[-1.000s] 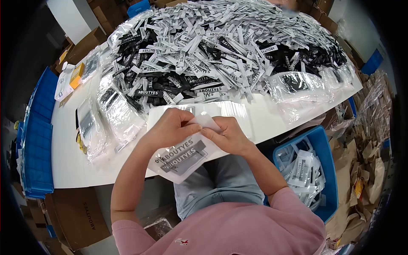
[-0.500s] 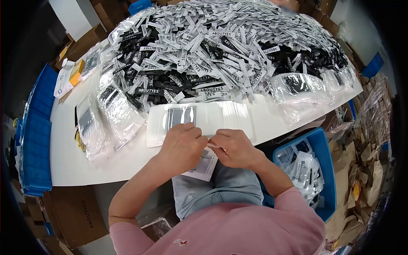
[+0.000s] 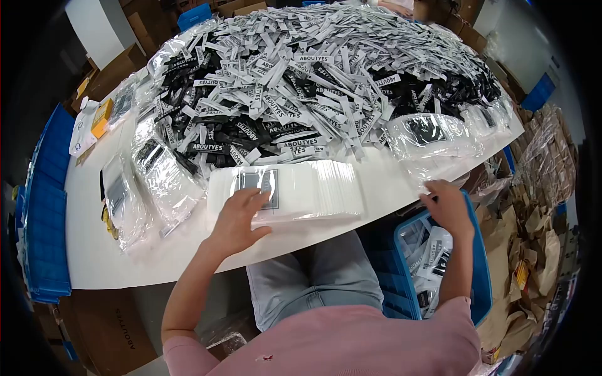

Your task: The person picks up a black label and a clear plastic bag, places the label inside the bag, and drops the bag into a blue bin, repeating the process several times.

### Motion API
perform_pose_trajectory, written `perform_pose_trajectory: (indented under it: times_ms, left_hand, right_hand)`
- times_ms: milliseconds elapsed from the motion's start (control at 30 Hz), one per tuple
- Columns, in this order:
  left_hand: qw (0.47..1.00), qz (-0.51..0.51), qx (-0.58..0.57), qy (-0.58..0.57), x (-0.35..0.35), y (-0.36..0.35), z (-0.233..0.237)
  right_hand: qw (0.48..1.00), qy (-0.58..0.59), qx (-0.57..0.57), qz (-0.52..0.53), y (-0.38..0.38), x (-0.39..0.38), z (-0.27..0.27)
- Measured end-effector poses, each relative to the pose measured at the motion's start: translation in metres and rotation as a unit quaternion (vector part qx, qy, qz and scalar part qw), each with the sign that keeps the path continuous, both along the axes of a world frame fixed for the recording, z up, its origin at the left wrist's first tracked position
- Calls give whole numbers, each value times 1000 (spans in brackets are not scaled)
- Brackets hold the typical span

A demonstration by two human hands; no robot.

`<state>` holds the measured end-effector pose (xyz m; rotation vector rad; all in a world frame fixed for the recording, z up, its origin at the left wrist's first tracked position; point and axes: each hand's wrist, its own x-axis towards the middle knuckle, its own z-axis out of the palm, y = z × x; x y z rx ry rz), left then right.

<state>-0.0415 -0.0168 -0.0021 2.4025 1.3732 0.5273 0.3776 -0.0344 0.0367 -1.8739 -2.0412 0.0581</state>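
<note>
Over the near edge of a stack of flat translucent plastic bags (image 3: 298,188) with a dark printed square, my left hand (image 3: 237,220) is open, thumb and fingers apart. The fingertips are at the printed square. My right hand (image 3: 448,208) hangs above the blue bin (image 3: 484,276) at the right, its fingers loosely apart and nothing visible in them. Packed plastic sachets (image 3: 434,254) lie inside that bin, partly hidden by my right forearm. Beyond the stack rises a large heap of black and white strip packets (image 3: 282,106) lettered ABOUTYES.
More clear bags lie in bundles at the left (image 3: 166,182) and at the right (image 3: 433,135). A blue crate (image 3: 47,213) stands along the left table edge, with a brown carton (image 3: 113,319) below. Crumpled brown paper (image 3: 520,250) fills the right side. Another person's hand (image 3: 396,7) shows behind the heap.
My hands, together over my lap with a printed packet, have separated. The left moved onto the bag stack, the right over the blue bin. The packet is no longer in my hands.
</note>
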Motion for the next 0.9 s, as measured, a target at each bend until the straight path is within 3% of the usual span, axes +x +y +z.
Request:
perform_pose_trajectory:
  times_ms: [100,167,233,300,433,533,567,600,667,700,733,800,900]
  left_hand:
    - [998,-5,62,-13,29,15,-20]
    - [995,5,101,10,37,17,-31]
    - [993,3,119,-4,38,14,-33]
    - [989,2,145,-17,27,11,-46]
    - [973,0,224,-45,7,1,-60]
    - [974,20,217,-58,11,0,-63]
    - [976,20,209,-54,11,0,-63]
    - [978,19,202,-50,10,1,-63]
    - [978,18,202,-45,11,0,-63]
    - [979,18,199,-42,11,0,-63]
    - [980,19,193,-41,11,0,-63]
    - [981,21,190,-43,11,0,-62]
    - [980,23,192,-42,12,1,-60]
  right_hand:
    - [959,141,18,245,69,-73,-26]
    - [944,161,42,286,122,-124,-43]
    - [962,89,77,247,171,-168,-67]
    - [956,36,34,288,199,-190,-88]
    - [954,-88,-61,281,205,-210,-74]
    - [944,-84,-50,314,209,-200,-73]
    - [940,-103,-122,301,212,-199,-72]
    - [940,-104,-121,302,210,-197,-66]
    - [936,-46,-158,311,210,-194,-53]
    - [935,62,-89,337,212,-197,-52]
    - [934,59,-89,340,216,-203,-51]
    - [943,185,-4,278,222,-228,-45]
    - [889,318,-73,321,239,-280,-54]
